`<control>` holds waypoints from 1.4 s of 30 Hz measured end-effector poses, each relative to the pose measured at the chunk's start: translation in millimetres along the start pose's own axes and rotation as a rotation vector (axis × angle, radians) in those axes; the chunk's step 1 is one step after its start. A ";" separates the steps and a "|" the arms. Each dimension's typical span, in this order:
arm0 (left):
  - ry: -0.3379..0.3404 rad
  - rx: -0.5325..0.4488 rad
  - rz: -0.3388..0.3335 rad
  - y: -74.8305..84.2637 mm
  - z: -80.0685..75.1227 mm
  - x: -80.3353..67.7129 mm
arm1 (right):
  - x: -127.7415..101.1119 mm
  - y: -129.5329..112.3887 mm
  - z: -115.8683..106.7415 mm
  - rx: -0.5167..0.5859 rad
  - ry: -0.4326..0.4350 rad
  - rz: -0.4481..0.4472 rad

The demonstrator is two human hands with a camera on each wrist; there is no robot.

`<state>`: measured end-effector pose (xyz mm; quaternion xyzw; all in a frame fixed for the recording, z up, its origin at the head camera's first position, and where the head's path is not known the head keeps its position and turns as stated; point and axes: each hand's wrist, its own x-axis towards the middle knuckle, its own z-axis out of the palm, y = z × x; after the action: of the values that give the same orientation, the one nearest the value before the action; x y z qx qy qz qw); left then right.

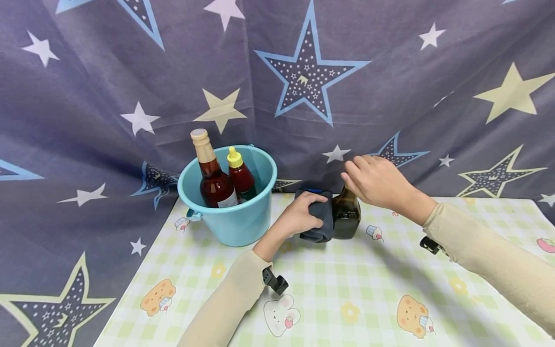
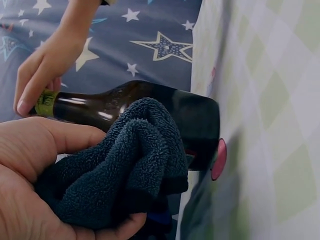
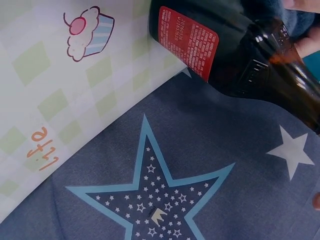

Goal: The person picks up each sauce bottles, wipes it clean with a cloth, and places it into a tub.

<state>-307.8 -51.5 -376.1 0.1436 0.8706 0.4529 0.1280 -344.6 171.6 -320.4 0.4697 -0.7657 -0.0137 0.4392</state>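
Dark brown glass bottle [image 1: 346, 215] upright on checked tablecloth [image 1: 355, 289], near the back edge, just right of the blue bucket. Red label [image 3: 188, 40] on its lower body, seen from right wrist view; green band at the neck [image 2: 46, 102] in left wrist view.

Dark blue-grey towel [image 2: 127, 165] bunched and pressed against bottle's left side, touching the glass. Left hand [image 1: 299, 215] wrapped round the towel, fingers curled over the cloth, thumb along the top, gripping it.

Right hand [image 1: 375, 180] above the bottle, fingertips bent down round the neck and top, holding it steady. Cap itself hidden under the fingers. Both forearms in beige ribbed sleeves; black strap mounts at each wrist.

Light blue plastic bucket [image 1: 234, 221] just left of the towel, apart from it, near tablecloth's back left corner. Inside: tall bottle of reddish-brown liquid with tan cap [image 1: 211, 173], leaning slightly left, and shorter red bottle with yellow nozzle cap [image 1: 239, 176] beside it, touching or nearly so.

Tablecloth pale green and white check, printed with cupcakes, bears, flowers. Behind and around: purple-grey star-patterned curtain [image 1: 303, 72], stars in white, cream and blue outline.
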 end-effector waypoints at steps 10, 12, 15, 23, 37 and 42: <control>0.026 0.086 -0.007 -7.4 8.8 4.1 | -0.6 0.2 1.0 0.007 0.002 0.007; 0.028 0.112 -0.005 -8.7 10.4 5.0 | -0.9 0.2 1.1 0.007 0.003 0.009; 0.024 0.175 0.000 -11.5 13.3 6.8 | -1.0 0.1 1.9 0.008 0.006 0.009; 0.016 0.279 0.010 -16.2 18.0 11.8 | -1.3 0.1 2.1 0.014 0.008 0.012; 0.007 0.266 0.010 -15.4 14.9 10.8 | -0.4 -0.1 3.2 0.017 0.036 0.007; 0.002 0.264 0.006 -14.6 14.8 10.8 | -0.8 -0.2 3.2 0.018 0.035 0.011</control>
<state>-314.5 -44.5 -397.5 0.1612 0.9222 0.3350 0.1060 -346.5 170.8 -323.0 0.4697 -0.7605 0.0040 0.4484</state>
